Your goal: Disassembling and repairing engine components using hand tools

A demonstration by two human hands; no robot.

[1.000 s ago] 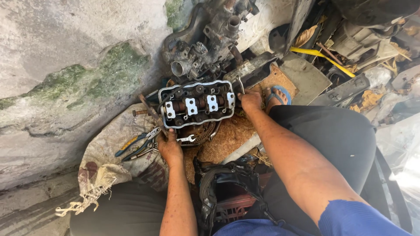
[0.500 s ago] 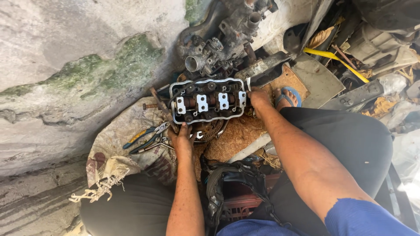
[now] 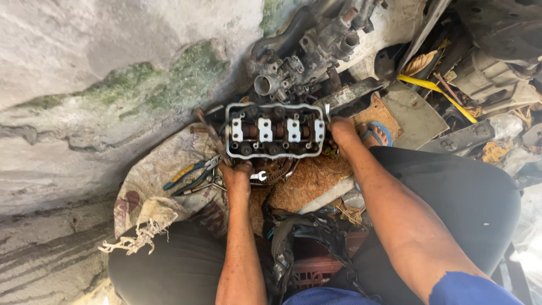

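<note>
gripping cyl head (image 3: 275, 130) w/ both hands, long axis left-right.

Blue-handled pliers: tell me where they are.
In the head view, the pliers lie on the sack, just left of the left hand, below the cylinder head's left corner.

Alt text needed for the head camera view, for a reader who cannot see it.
Seen from above, a seated person's left hand and right hand grip opposite ends of a greasy engine cylinder head. Pliers lie on a worn sack beside it.
</note>
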